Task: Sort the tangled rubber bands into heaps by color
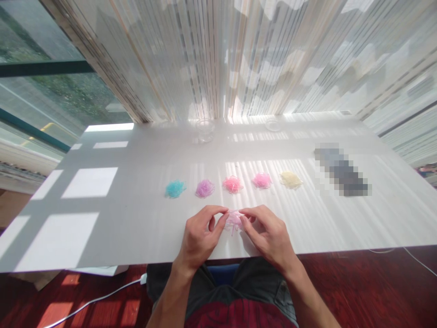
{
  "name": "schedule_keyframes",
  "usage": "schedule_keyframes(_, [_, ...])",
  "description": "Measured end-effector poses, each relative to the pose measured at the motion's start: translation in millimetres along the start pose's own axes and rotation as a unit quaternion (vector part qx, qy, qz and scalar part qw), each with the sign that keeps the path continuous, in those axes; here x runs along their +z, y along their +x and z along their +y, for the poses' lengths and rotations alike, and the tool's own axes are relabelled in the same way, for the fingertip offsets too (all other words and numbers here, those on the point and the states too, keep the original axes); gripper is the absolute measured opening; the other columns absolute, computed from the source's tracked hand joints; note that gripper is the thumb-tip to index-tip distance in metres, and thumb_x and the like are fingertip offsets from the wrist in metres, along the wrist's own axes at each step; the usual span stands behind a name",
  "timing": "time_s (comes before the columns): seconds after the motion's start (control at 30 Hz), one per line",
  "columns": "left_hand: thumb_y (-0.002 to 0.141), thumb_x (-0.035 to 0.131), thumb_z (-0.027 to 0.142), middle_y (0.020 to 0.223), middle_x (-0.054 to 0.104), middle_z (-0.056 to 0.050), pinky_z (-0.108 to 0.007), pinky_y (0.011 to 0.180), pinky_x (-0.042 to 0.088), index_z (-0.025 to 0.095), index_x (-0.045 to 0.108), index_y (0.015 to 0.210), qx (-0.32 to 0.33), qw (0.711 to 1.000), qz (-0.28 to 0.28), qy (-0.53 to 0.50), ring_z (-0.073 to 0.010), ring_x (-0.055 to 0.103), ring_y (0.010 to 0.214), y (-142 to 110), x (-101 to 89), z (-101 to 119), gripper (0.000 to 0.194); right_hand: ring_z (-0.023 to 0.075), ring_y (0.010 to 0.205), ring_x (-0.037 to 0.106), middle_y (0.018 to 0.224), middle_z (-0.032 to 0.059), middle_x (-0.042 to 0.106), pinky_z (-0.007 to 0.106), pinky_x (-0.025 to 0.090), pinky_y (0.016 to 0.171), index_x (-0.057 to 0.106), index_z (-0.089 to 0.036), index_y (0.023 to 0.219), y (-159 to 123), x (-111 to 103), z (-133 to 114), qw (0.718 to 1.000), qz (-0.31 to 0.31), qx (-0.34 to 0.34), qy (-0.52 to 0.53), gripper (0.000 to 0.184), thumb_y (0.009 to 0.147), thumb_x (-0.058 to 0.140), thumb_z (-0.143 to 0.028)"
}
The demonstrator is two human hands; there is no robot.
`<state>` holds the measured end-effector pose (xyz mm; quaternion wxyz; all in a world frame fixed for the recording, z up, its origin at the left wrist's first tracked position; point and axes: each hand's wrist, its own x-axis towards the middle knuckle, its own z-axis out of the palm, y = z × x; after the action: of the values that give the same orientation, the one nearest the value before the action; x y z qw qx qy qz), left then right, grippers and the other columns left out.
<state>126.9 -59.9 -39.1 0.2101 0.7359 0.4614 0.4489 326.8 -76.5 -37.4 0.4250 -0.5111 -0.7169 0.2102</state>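
Observation:
A small heap of pale pink rubber bands [234, 219] is near the table's front edge, between my two hands. My left hand [204, 232] pinches the heap's left side with thumb and forefinger. From the right, my right hand [265, 231] pinches its other side the same way. Beyond them runs a row of similar heaps: turquoise bands [175, 188], purple bands [205, 188], coral-red bands [232, 184], bright pink bands [261, 180] and pale yellow bands [291, 180]. Single bands within the heaps are too fine to make out well.
All of this lies on a white table [136, 228] striped with sunlight. A clear round container [205, 130] and a clear shallow dish [273, 125] stand at the back by the curtain [239, 59]. A blurred dark oblong object [344, 171] lies at right.

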Motion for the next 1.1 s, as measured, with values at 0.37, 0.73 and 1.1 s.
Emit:
schedule_keyframes(0.37, [0.091, 0.078, 0.023, 0.078, 0.075, 0.005, -0.02, 0.062, 0.048, 0.022, 0.076, 0.101, -0.054, 0.972, 0.09, 0.211, -0.007, 0.051, 0.053, 37, -42.8, -31, 0.01, 0.0144, 0.077, 0.065, 0.086, 0.0009, 0.069, 0.027, 0.051, 0.071, 0.069, -0.023, 0.104, 3, 0, 3, 0.999, -0.028, -0.006, 0.025, 0.01, 0.101, 0.061, -0.018])
schedule_keyframes(0.73, [0.093, 0.075, 0.023, 0.084, 0.078, 0.004, -0.023, 0.063, 0.045, 0.023, 0.075, 0.102, -0.043, 0.955, 0.02, 0.293, -0.01, 0.055, 0.057, 50, -47.0, -37, 0.009, 0.015, 0.075, 0.065, 0.084, 0.0012, 0.069, 0.027, 0.051, 0.067, 0.069, -0.022, 0.103, 4, -3, 0, 0.999, -0.036, -0.003, 0.033, 0.01, 0.102, 0.06, -0.017])
schedule_keyframes(1.1, [0.098, 0.068, 0.02, 0.078, 0.068, 0.004, -0.023, 0.065, 0.048, 0.022, 0.072, 0.113, -0.007, 0.973, 0.025, 0.231, -0.0096, 0.052, 0.057, 27, -46.1, -16, 0.016, 0.0159, 0.079, 0.064, 0.087, 0.0015, 0.07, 0.029, 0.052, 0.072, 0.068, -0.022, 0.103, 3, -1, 3, 1.0, -0.023, -0.002, 0.02, 0.01, 0.101, 0.061, -0.016])
